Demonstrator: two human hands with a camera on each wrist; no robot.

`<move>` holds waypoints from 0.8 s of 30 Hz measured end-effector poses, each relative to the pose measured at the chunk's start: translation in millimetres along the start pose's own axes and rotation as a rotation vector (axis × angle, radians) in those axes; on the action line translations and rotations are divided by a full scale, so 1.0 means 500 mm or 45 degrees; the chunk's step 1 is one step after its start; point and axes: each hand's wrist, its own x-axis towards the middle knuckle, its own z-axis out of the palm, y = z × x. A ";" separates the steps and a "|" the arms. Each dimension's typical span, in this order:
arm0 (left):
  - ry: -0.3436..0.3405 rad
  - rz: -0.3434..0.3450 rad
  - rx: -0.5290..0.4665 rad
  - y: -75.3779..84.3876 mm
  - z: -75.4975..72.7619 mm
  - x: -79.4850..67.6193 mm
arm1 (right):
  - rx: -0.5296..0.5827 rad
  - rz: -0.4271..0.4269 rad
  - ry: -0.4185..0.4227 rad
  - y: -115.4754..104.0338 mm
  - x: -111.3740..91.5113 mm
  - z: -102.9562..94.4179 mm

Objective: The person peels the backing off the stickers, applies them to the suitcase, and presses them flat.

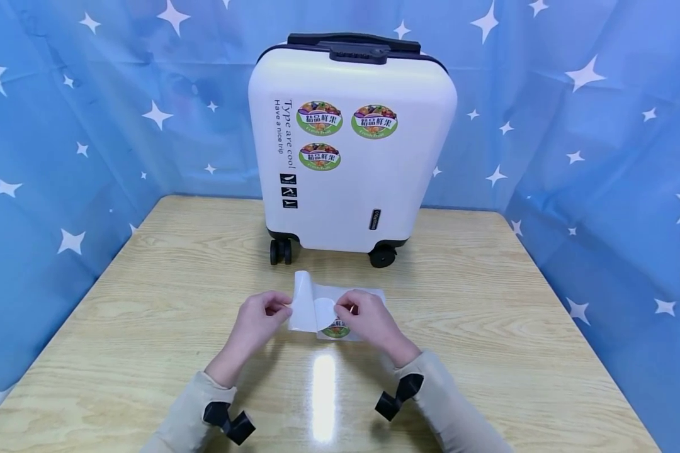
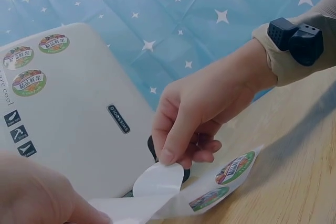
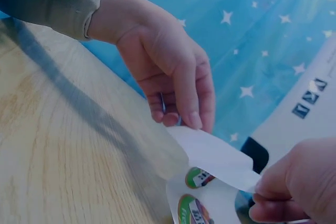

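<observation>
A sheet of oval fruit stickers lies on the table, its left part bent upward. My left hand pinches that raised left edge between thumb and fingers. My right hand pinches the edge of a sticker, whose white back faces up as it lifts off the sheet; its far side still meets the bent backing. In the left wrist view, printed fruit stickers remain on the flat part of the sheet. Behind stands a white suitcase with three oval fruit stickers on its front.
The suitcase stands upright on black wheels toward the back of the wooden table. Its black top handle is folded down. A blue curtain with white stars surrounds the table at the back and sides.
</observation>
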 end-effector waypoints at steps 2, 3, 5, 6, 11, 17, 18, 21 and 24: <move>0.000 0.004 0.001 -0.003 -0.002 0.000 | 0.011 0.014 0.008 0.003 -0.001 -0.002; 0.001 0.008 0.001 -0.004 -0.003 0.001 | 0.016 0.021 0.014 0.004 -0.001 -0.003; 0.003 0.016 0.001 -0.007 -0.004 0.001 | 0.021 0.033 0.027 0.008 -0.001 -0.005; 0.005 0.021 0.002 -0.009 -0.004 0.002 | 0.022 0.040 0.032 0.011 -0.001 -0.006; 0.013 0.032 0.018 -0.012 -0.009 0.000 | 0.014 0.066 0.047 0.021 -0.003 -0.012; 0.010 0.017 0.028 -0.014 -0.016 -0.003 | 0.007 0.078 0.062 0.027 -0.009 -0.022; 0.010 0.013 0.030 -0.015 -0.016 -0.003 | 0.005 0.078 0.068 0.028 -0.010 -0.024; 0.012 -0.002 0.035 -0.018 -0.019 -0.001 | -0.008 0.073 0.088 0.030 -0.011 -0.029; 0.008 -0.012 0.039 -0.020 -0.022 0.001 | -0.021 0.066 0.103 0.032 -0.011 -0.033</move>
